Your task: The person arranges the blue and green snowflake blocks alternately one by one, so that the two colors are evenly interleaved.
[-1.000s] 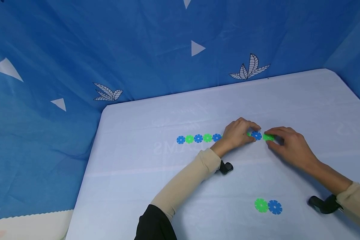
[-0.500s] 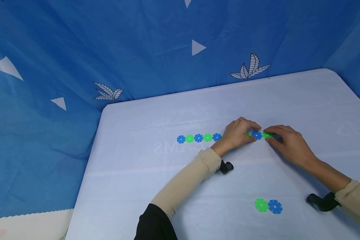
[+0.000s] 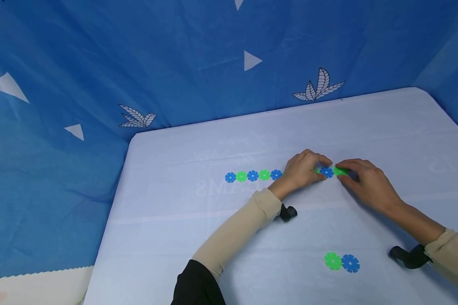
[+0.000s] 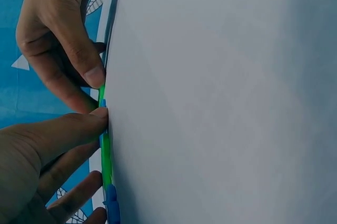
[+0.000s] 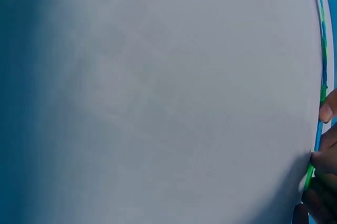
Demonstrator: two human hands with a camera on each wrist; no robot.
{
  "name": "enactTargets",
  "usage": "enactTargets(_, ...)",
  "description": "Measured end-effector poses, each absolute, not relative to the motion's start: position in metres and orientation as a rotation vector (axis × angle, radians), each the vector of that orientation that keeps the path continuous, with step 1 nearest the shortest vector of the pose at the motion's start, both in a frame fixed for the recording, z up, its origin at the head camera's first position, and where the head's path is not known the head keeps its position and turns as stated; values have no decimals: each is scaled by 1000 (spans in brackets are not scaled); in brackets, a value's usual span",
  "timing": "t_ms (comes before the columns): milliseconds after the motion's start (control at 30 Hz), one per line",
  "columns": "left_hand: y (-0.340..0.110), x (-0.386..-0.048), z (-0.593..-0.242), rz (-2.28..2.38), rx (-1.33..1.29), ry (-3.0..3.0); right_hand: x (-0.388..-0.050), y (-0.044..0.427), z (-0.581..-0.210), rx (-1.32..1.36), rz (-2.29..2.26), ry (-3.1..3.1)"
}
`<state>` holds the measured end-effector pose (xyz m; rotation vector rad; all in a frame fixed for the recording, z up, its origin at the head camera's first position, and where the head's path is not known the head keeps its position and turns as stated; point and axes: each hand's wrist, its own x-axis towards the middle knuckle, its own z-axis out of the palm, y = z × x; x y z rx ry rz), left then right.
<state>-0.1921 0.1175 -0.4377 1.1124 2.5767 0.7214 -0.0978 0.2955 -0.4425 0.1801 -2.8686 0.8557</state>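
In the head view my left hand [image 3: 300,169] pinches a blue notched flower-shaped disc [image 3: 326,172] at the right end of a row of linked discs. Thumb and index finger lie on opposite edges of it. My right hand [image 3: 371,186] pinches a green notched disc [image 3: 340,171], its left edge against the blue one. In the left wrist view the green disc [image 4: 102,93] and the pieces below stand edge-on to the camera. The row's left part, with a blue disc [image 3: 230,177] at its end, lies on the table; my left hand hides its middle.
Nearer the front of the white table [image 3: 156,245], a loose green disc [image 3: 333,261] and a blue disc [image 3: 350,263] lie side by side. Black wrist devices [image 3: 410,256] hang by both sleeves. A blue patterned curtain [image 3: 198,59] stands behind the table.
My right hand has shifted slightly left and away, bringing the green disc up against the blue disc's edge. The left hand has stayed in place.
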Motion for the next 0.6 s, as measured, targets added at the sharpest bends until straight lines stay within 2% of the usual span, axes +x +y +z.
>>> enactTargets(333,118,-191,-438,717,1114,2571,-89,307,-442,78,911,-2850)
enactTargets(600,117,-191,-436,723,1108,2569,-66,316,-445,157,851,-2863)
